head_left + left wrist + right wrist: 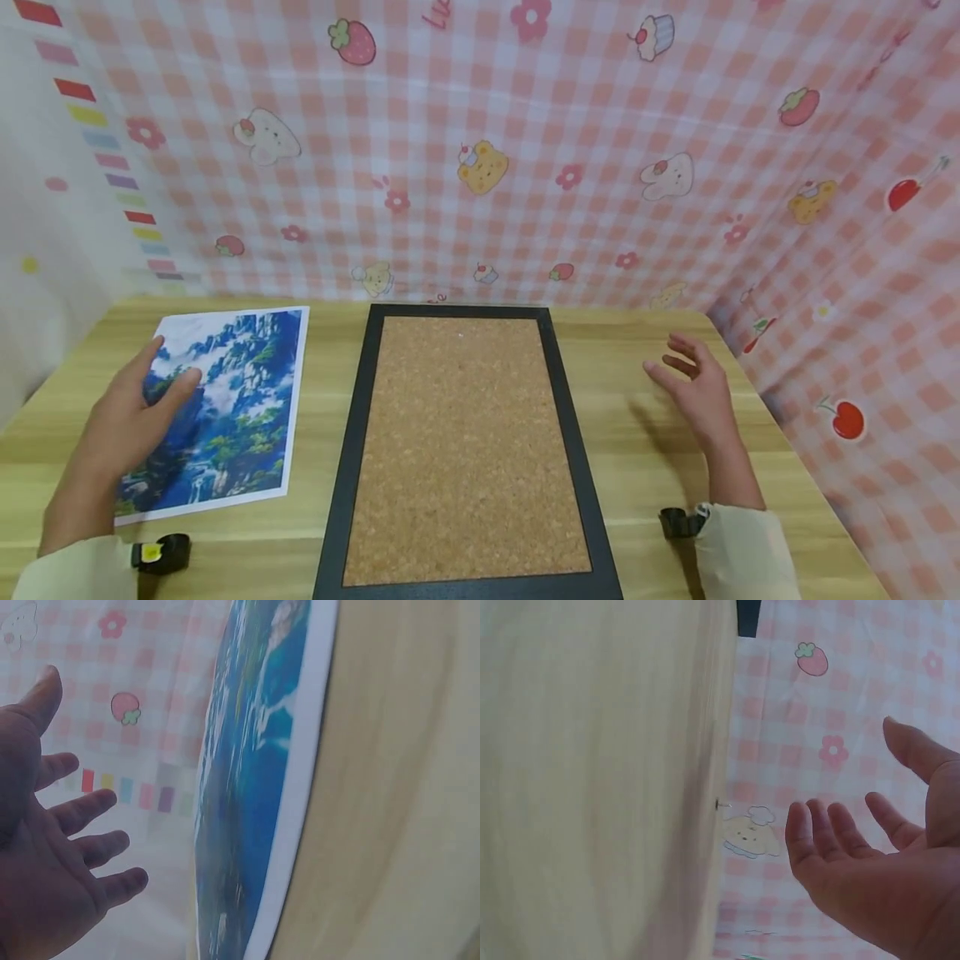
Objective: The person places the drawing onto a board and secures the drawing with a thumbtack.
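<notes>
My left hand [123,421] hovers over a printed landscape picture [251,417] of blue mountains, trees and a waterfall with a white border. Its thumb and fingers are spread and hold nothing, and part of the print lies hidden beneath them. In the left wrist view, a gap shows between the hand [49,877] and the print [255,787]. To the right of a black-framed cork board [465,450], my right hand [701,396] is raised above the table. Loosely bent fingers and nothing in the palm show in the right wrist view of that hand [877,892].
The wood-grain table [622,467] meets a pink checked cloth [420,167] at the back and right. A tiny white speck [461,335] lies near the cork's top. Each wrist carries a black strap device, one at the left [161,553], one at the right [681,522].
</notes>
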Action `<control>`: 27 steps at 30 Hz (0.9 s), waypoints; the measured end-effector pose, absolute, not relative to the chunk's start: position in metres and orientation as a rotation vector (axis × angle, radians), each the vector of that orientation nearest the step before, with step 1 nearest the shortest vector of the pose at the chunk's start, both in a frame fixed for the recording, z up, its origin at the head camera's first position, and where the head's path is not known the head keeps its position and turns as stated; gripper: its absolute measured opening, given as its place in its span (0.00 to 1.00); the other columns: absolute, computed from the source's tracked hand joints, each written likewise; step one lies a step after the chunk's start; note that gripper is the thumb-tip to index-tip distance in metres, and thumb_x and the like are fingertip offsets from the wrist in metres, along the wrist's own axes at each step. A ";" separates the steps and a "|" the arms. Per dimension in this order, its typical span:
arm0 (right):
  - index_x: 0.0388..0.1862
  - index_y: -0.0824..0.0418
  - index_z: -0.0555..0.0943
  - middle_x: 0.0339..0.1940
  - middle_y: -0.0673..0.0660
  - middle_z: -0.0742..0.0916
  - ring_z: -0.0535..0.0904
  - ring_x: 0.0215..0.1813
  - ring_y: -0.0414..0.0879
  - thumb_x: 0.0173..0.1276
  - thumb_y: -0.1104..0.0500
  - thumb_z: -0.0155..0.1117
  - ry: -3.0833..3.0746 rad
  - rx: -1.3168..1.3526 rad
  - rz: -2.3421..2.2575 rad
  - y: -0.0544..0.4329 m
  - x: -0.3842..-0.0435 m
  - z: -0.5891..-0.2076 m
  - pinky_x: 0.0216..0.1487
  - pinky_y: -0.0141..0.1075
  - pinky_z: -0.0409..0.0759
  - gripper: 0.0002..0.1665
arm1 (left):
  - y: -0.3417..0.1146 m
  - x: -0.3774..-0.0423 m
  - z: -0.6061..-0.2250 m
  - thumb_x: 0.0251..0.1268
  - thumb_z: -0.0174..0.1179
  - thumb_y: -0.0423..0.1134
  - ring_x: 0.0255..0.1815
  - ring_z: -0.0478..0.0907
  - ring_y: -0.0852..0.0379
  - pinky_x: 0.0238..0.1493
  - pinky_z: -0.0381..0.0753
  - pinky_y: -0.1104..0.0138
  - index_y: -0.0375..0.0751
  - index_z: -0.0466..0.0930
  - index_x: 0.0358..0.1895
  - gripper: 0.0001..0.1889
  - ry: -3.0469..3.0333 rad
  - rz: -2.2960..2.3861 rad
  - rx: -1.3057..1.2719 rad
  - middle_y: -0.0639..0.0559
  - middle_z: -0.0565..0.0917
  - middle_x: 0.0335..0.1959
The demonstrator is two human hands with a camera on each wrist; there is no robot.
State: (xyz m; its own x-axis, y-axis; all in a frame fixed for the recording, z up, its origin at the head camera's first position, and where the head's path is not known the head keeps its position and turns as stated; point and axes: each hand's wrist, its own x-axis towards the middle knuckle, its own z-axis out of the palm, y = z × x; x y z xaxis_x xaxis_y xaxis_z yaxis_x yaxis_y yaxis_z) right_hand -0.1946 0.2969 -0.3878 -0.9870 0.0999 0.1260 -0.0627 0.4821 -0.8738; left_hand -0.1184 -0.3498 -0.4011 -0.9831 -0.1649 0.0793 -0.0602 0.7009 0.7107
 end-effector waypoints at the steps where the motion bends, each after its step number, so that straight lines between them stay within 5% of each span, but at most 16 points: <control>1: 0.80 0.64 0.60 0.75 0.66 0.68 0.68 0.71 0.63 0.73 0.52 0.68 -2.551 -0.050 1.555 0.298 -0.195 -0.388 0.49 0.21 0.78 0.44 | -0.351 -0.119 -0.401 0.81 0.46 0.55 0.75 0.34 0.18 0.63 0.40 0.21 0.40 0.31 0.82 0.43 -2.767 -1.154 0.204 0.24 0.36 0.79; 11: 0.79 0.66 0.60 0.76 0.67 0.65 0.66 0.72 0.63 0.74 0.56 0.67 -2.557 -0.054 1.603 0.305 -0.199 -0.394 0.46 0.17 0.75 0.42 | -0.359 -0.121 -0.400 0.75 0.55 0.58 0.65 0.58 0.16 0.56 0.59 0.21 0.39 0.39 0.83 0.47 -2.784 -1.070 0.366 0.21 0.54 0.75; 20: 0.79 0.67 0.59 0.76 0.70 0.65 0.64 0.74 0.65 0.74 0.56 0.66 -2.595 -0.104 1.655 0.311 -0.207 -0.402 0.44 0.16 0.74 0.42 | -0.360 -0.121 -0.396 0.66 0.65 0.60 0.71 0.49 0.17 0.65 0.55 0.26 0.26 0.36 0.79 0.58 -2.879 -0.841 0.767 0.17 0.49 0.74; 27: 0.80 0.67 0.58 0.76 0.70 0.65 0.65 0.74 0.63 0.75 0.56 0.66 -2.600 -0.168 1.737 0.315 -0.212 -0.409 0.47 0.17 0.74 0.43 | -0.366 -0.121 -0.398 0.59 0.67 0.66 0.66 0.54 0.15 0.61 0.64 0.27 0.26 0.35 0.79 0.65 -2.996 -0.783 0.867 0.15 0.52 0.70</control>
State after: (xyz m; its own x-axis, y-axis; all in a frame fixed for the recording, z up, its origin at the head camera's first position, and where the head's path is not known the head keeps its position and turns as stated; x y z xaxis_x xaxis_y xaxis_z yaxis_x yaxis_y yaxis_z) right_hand -0.2115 0.3154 -0.4089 -0.9942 0.0946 -0.0512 0.0836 0.3791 -0.9216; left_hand -0.1209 -0.3662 -0.3977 -0.8519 -0.4840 -0.1999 -0.5199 0.7364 0.4330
